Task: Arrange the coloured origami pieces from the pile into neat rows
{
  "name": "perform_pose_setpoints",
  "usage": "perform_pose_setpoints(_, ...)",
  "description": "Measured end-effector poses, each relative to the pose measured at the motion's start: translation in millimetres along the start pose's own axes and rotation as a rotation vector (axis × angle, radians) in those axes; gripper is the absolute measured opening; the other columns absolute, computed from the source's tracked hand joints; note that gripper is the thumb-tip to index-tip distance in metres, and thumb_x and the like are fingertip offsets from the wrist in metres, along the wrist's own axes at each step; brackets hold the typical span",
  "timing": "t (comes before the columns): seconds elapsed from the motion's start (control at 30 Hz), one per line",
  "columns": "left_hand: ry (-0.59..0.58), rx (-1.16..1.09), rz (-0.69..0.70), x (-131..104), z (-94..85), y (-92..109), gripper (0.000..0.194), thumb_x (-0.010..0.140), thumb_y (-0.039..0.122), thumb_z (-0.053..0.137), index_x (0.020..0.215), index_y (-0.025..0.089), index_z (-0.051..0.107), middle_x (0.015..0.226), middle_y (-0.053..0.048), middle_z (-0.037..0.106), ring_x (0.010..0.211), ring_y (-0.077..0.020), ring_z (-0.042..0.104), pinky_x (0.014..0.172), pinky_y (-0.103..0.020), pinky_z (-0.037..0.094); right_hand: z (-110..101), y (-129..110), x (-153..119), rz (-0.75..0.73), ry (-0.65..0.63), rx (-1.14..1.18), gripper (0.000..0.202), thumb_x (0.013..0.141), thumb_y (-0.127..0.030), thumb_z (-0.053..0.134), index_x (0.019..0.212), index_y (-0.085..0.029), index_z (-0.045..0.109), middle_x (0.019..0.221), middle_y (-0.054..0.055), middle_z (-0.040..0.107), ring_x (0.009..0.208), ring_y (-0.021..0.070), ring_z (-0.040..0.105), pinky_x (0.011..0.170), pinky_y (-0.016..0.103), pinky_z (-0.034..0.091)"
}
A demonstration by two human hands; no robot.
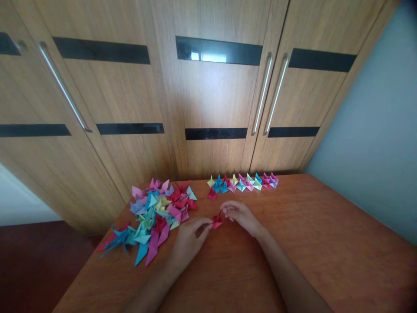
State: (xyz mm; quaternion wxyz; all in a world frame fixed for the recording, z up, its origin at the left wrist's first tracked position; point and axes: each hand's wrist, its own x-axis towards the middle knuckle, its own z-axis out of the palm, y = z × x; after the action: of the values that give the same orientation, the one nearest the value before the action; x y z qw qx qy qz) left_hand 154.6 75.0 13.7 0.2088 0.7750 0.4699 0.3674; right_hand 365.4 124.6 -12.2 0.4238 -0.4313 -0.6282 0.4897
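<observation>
A small red origami boat point(217, 222) is held just above the wooden table between my two hands. My left hand point(191, 240) pinches its left end between thumb and fingertips. From the other side, my right hand point(240, 216) has its fingers curled in and closed on the boat's upper right tip. Just beyond my hands, another red origami boat point(212, 194) sits in front of two rows of small coloured boats point(241, 185). Left of my left hand lies a loose heap of folded paper pieces point(159, 208) in pink, red, blue, green and yellow.
The wooden table point(312, 243) reaches back to a wardrobe point(211, 95) with metal handles and dark strips. A pale blue wall point(368, 143) stands at the right. Some blue and pink paper points point(117, 239) stick out near the table's left edge.
</observation>
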Motion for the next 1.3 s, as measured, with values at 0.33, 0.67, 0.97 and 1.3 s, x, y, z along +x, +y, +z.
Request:
perform_pose_setpoints(0.33, -0.13, 0.469, -0.012, 68, 33.6, 4, 0.019, 0.09, 0.022, 0.044, 0.091, 0.021, 0.063, 0.095, -0.004, 0.069, 0.089, -0.0169, 0.063, 0.078, -0.025, 0.045, -29, 30, 8, -0.072, 0.385, -0.487, 0.022, 0.077, -0.03, 0.047, 0.079, -0.02, 0.067, 0.072, 0.002, 0.067, 0.066, 0.0179, 0.061, 0.064, 0.027, 0.044)
perform_pose_setpoints(0.67, -0.138, 0.57, -0.126, 99, 57.5, -4, 0.029, 0.094, 0.029, 0.034, 0.097, 0.02, 0.061, 0.096, -0.01, 0.068, 0.089, -0.0231, 0.064, 0.076, -0.031, 0.045, -25, 28, 8, -0.066, 0.368, -0.553, 0.02, 0.078, -0.025, 0.048, 0.08, -0.022, 0.067, 0.073, 0.001, 0.067, 0.067, 0.0164, 0.061, 0.064, 0.025, 0.043)
perform_pose_setpoints(0.97, -0.157, 0.58, -0.142, 105, 61.8, -7, 0.029, 0.094, 0.029, 0.034, 0.1, 0.021, 0.062, 0.098, -0.01, 0.068, 0.092, -0.0221, 0.064, 0.08, -0.03, 0.043, -26, 31, 11, -0.081, 0.365, -0.596, 0.02, 0.078, -0.024, 0.048, 0.079, -0.022, 0.068, 0.071, 0.0, 0.067, 0.064, 0.0141, 0.059, 0.063, 0.023, 0.043)
perform_pose_setpoints(1.3, -0.134, 0.549, -0.111, 102, 62.9, -7, 0.027, 0.094, 0.029, 0.035, 0.096, 0.022, 0.062, 0.097, -0.007, 0.068, 0.091, -0.0195, 0.063, 0.076, -0.026, 0.042, -26, 32, 11, -0.088, 0.373, -0.619, 0.019, 0.078, -0.024, 0.049, 0.08, -0.023, 0.068, 0.072, 0.0, 0.068, 0.064, 0.0138, 0.06, 0.064, 0.022, 0.043)
